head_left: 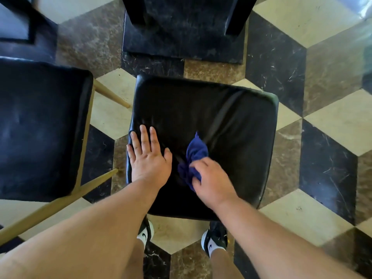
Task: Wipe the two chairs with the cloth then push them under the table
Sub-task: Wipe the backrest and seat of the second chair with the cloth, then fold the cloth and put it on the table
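Black and shiny, the seat of one chair (211, 121) fills the middle of the frame. The left hand (149, 158) lies flat on its near left part, fingers (144, 135) spread open. Just to the right, the right hand (211, 180) has its fingers closed around a bunched blue cloth (194, 156) pressed on the seat. A second chair (40, 125) stands at the left edge. A dark table base (181, 37) sits at the top, on the checkered floor (322, 137).

A floor (322, 137) tiled in cream, brown and black marble cube pattern is seen. The black padded chair seat (231, 121) under the grip stands on it; a second chair (40, 127) stands left of the grip, a dark pedestal base (181, 47) beyond it.
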`<state>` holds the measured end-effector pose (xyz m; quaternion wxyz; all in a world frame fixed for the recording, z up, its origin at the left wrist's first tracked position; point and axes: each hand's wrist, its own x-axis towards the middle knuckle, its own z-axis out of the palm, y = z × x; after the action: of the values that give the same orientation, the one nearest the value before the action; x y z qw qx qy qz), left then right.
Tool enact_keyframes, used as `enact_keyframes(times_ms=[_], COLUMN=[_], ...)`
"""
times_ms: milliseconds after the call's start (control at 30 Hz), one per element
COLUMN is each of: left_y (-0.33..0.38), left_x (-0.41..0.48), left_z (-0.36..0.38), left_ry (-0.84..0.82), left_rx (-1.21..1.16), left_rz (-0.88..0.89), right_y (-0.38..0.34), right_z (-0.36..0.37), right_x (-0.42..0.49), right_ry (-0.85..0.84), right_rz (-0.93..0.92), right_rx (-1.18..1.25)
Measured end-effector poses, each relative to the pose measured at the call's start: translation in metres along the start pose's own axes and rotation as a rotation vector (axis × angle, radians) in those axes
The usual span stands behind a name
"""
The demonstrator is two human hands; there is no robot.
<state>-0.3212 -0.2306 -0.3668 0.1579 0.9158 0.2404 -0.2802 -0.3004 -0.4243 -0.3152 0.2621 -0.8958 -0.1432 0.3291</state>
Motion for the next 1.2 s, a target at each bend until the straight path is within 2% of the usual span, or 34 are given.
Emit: enact_keyframes(times_ms=[100,167,267,333,500,567,633,900,1000,1100,1200], left_y=[-0.001,-0.003,-0.004,0.001,0.018,0.019,0.013,0.006,0.0,-0.01,-0.021], left_x=[0.0,0.002,0.002,-0.007,-0.049,-0.068,-0.086,-0.127,-0.14,-0.151,-0.166], left_z=[-0.02,-0.039,-0.071,-0.094,-0.159,-0.19,-0.238,-0.386,-0.421,-0.447,-0.473], left_ry=[-0.128,-0.214,-0.306,-0.362,-0.555,-0.557,-0.538,-0.449,-0.427,-0.424,-0.438], left_rx=[0.017,0.006,-0.013,-0.075,-0.676,-0.997,-1.131,-1.32,-1.285,-1.229,-1.192], left_rz=[0.024,0.027,0.022,0.023,-0.207,-0.344,-0.316,-0.168,-0.114,0.078,0.209], right_y=[-0.007,-0.014,-0.032,-0.051,-0.116,-0.147,-0.189,-0.306,-0.344,-0.379,-0.404], right_z=[0.011,-0.002,-0.036,-0.061,-0.116,-0.135,-0.16,-0.238,-0.267,-0.291,-0.306], right_x=[-0.022,-0.017,-0.007,-0.003,-0.013,-0.021,-0.032,-0.055,-0.066,-0.08,-0.095], right_ry=[-0.163,-0.215,-0.13,-0.055,0.043,0.043,0.078,0.106,0.074,0.021,-0.031], right_rz=[0.064,0.18,0.333,0.361,0.297,0.275,0.267,0.231,0.128,0.046,-0.081], right_rx=[-0.03,0.038,0.274,0.405,0.627,0.754,0.868,1.269,1.376,1.453,1.406])
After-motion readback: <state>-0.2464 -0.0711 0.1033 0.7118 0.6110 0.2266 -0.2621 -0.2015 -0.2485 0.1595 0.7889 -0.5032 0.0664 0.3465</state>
